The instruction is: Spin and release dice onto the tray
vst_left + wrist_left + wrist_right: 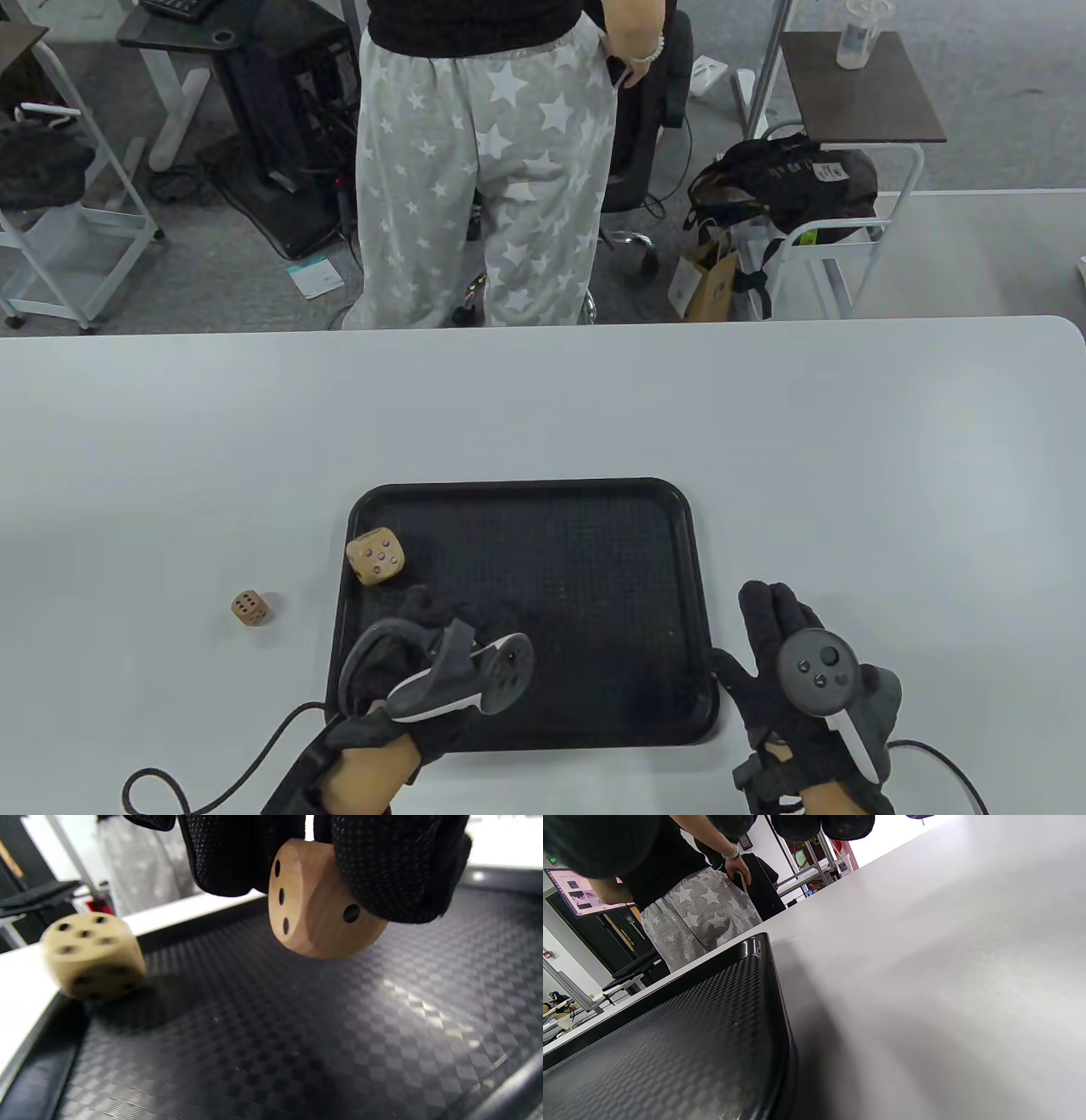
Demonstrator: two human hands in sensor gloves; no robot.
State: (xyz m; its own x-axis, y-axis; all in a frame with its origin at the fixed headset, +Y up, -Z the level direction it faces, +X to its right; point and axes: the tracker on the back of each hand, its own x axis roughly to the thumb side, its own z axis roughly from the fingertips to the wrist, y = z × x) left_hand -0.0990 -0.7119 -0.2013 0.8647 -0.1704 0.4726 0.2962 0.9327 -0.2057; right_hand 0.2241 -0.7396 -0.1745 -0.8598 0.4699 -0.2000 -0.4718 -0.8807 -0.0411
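A black tray [679,552] lies on the white table. A large wooden die [375,556] sits at the tray's left edge; it looks blurred in the left wrist view [91,955]. My left hand [441,624] hovers over the tray's near left part and pinches a second wooden die [316,906] between its fingertips, just above the tray floor [297,1035]. A small wooden die [251,608] rests on the table left of the tray. My right hand [776,632] lies flat on the table by the tray's right rim [774,993], holding nothing.
A person in star-patterned trousers [479,170] stands beyond the table's far edge. Carts, a chair and bags crowd the floor behind. Cables [212,781] trail from both wrists at the near edge.
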